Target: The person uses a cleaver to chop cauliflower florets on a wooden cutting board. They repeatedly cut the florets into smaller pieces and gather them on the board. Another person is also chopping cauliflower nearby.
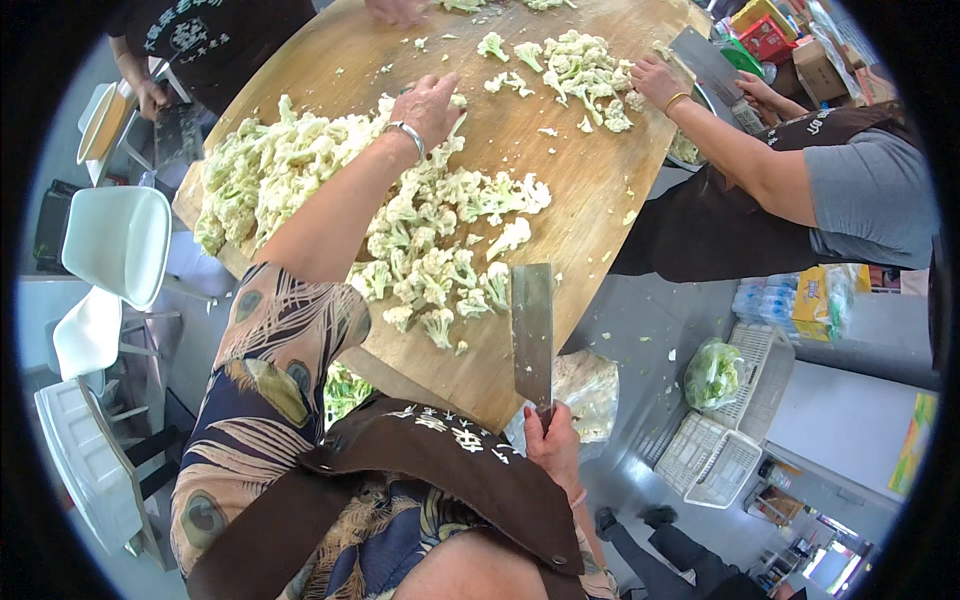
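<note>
My right hand [555, 442] grips the handle of a cleaver [532, 334], its broad blade standing up over the near right edge of a round wooden table [592, 195]. Farther off, my left hand [429, 109], with a silver bracelet at the wrist, reaches over the far side of a large heap of cauliflower florets [292, 165]. Its fingers are bent close to a cauliflower piece [456, 135]; whether they grip it cannot be told. Loose florets [435, 277] spread between my arms, and one floret [510, 238] lies beyond the blade tip.
At the right, a co-worker [750, 165] holds another cleaver [705, 64] beside a second floret pile [589, 67]. Another person [217, 45] stands at the far left. White chairs [120, 240] are at left; plastic crates [709, 457] and a bag [585, 394] are at right.
</note>
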Tool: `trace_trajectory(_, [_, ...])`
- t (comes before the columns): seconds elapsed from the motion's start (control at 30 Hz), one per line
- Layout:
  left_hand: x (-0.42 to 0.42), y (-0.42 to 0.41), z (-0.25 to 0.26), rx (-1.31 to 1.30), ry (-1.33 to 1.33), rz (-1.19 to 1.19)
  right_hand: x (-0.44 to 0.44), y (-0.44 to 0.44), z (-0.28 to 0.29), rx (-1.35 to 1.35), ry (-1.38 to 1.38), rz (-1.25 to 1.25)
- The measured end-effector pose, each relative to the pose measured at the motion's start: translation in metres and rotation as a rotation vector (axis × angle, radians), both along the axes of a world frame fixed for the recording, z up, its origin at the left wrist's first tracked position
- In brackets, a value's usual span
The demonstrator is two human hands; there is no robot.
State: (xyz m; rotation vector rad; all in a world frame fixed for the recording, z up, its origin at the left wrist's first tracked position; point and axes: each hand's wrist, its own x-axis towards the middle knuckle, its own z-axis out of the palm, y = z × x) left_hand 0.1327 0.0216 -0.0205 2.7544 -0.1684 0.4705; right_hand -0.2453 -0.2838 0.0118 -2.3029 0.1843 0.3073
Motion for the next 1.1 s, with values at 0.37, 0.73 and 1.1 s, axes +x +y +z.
trace_trajectory(0.37, [0.007, -0.006, 0.013, -0.787, 0.169, -0.061, -0.001, -0.002, -0.003, -0.036, -0.001, -0.055])
trace_trajectory(0.73, [-0.118, 0.029, 0.055, -1.906, 0.444, -0.332, 0.016, -0.008, 0.023, -0.012, -0.064, 0.184])
trace_trajectory(1.1, [-0.271, 0.07, 0.04, -1.589, 0.081, -0.136, 0.087, 0.013, 0.023, -0.164, -0.084, 0.793])
